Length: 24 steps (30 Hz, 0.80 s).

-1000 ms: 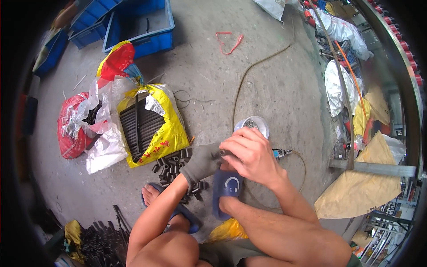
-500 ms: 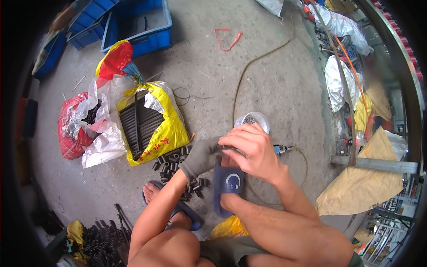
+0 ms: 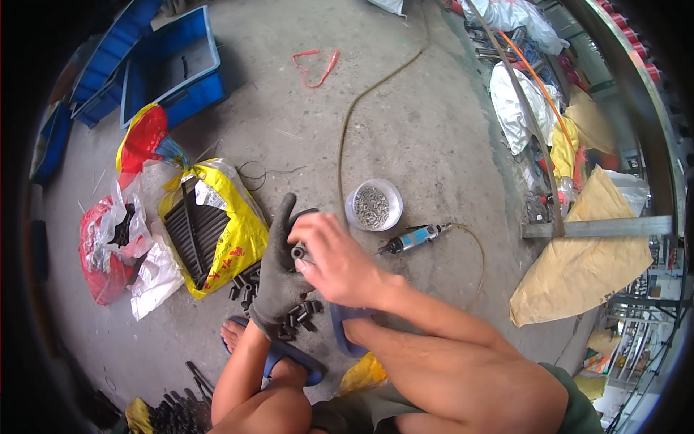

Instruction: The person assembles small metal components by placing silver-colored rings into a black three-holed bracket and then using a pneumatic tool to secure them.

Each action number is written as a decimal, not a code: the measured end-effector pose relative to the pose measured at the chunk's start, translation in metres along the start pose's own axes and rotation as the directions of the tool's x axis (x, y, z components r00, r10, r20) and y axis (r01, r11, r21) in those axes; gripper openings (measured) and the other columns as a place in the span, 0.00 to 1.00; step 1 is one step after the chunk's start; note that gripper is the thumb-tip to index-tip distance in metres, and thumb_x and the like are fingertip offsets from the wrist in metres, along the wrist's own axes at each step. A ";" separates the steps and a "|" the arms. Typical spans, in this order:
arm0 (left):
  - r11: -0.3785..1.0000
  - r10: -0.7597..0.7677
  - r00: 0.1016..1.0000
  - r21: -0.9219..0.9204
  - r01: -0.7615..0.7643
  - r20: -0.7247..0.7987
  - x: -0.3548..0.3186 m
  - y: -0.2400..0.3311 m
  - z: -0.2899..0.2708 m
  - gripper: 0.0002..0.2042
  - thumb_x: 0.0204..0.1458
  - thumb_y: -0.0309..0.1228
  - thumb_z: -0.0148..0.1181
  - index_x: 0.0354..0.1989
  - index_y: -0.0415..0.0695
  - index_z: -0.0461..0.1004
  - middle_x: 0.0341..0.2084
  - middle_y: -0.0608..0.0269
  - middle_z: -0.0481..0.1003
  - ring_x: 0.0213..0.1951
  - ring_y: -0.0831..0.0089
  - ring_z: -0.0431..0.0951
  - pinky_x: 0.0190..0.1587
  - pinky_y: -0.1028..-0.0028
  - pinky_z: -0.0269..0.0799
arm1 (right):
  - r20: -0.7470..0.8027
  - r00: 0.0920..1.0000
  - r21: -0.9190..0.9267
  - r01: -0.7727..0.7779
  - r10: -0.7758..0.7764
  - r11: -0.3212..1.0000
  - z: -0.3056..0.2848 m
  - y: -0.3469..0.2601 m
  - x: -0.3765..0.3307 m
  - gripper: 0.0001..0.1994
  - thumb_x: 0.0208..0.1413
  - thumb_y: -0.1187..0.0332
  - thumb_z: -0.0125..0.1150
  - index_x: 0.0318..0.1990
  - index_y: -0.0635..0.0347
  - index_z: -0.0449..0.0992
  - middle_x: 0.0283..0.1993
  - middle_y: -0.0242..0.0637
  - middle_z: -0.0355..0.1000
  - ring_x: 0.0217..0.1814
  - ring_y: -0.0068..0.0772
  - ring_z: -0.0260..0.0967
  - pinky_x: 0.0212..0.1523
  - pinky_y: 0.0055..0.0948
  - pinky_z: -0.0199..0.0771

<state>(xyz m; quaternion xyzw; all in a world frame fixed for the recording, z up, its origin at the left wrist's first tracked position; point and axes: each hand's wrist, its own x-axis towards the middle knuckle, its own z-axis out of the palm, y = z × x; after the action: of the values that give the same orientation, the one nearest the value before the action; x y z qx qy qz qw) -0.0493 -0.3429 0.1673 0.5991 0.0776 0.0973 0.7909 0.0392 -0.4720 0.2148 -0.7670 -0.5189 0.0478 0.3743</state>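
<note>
My left hand (image 3: 278, 271), in a dark grey glove, is held up with its fingers stretched and apart. My bare right hand (image 3: 340, 260) is closed against the gloved palm, pinching a short black tube (image 3: 298, 252) whose round open end faces up. The right fingers hide most of the tube. Several similar short black tubes (image 3: 300, 316) lie loose on the floor below my hands. A white tub (image 3: 394, 194) of small silvery metal pieces (image 3: 372, 206) stands just beyond my right hand. Right of it lies a blue and grey hand-held power tool (image 3: 413, 239) with a thin hose.
A yellow sack (image 3: 249, 217) holding long black rods (image 3: 194, 230) lies at left, beside a red and white bag (image 3: 101, 253). Blue crates (image 3: 173, 98) stand at far left. A hose (image 3: 350, 119) crosses the floor. Brown paper (image 3: 578, 275) and a metal bar (image 3: 614, 227) are at right.
My hands have moved left and the gloved fingers have opened out. The tub's contents and the power tool now show fully. The whole view has shifted.
</note>
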 end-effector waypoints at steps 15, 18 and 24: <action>0.983 0.121 0.972 0.161 -0.089 -0.200 -0.006 -0.020 0.025 0.14 0.48 0.26 0.77 0.41 0.40 0.80 0.35 0.64 0.81 0.35 0.81 0.79 0.40 0.77 0.77 | 0.540 0.625 -0.491 -0.310 0.564 0.814 0.000 0.188 -0.039 0.13 0.44 0.71 0.71 0.42 0.56 0.86 0.42 0.51 0.82 0.49 0.54 0.81 0.51 0.47 0.82; 0.914 0.328 0.935 0.298 -0.277 -0.135 0.000 -0.032 0.019 0.12 0.49 0.26 0.75 0.39 0.40 0.79 0.33 0.60 0.81 0.33 0.76 0.81 0.37 0.75 0.77 | 0.571 0.628 -0.450 -0.301 0.530 0.841 0.005 0.189 -0.044 0.12 0.44 0.73 0.69 0.40 0.56 0.87 0.41 0.54 0.81 0.48 0.56 0.81 0.50 0.46 0.82; 0.935 0.205 0.964 0.326 -0.141 -0.169 0.007 -0.029 0.024 0.11 0.51 0.26 0.74 0.29 0.39 0.74 0.21 0.62 0.77 0.23 0.78 0.73 0.28 0.73 0.72 | 0.358 0.803 -0.331 -0.369 0.477 0.868 -0.018 0.181 -0.058 0.12 0.51 0.71 0.68 0.43 0.64 0.84 0.38 0.51 0.82 0.40 0.48 0.83 0.42 0.41 0.81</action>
<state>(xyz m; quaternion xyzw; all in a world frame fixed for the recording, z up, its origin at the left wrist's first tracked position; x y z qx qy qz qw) -0.0353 -0.3706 0.1460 0.7078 0.1180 0.2132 0.6631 0.1584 -0.5628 0.0970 -0.8744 -0.4041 0.2333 0.1329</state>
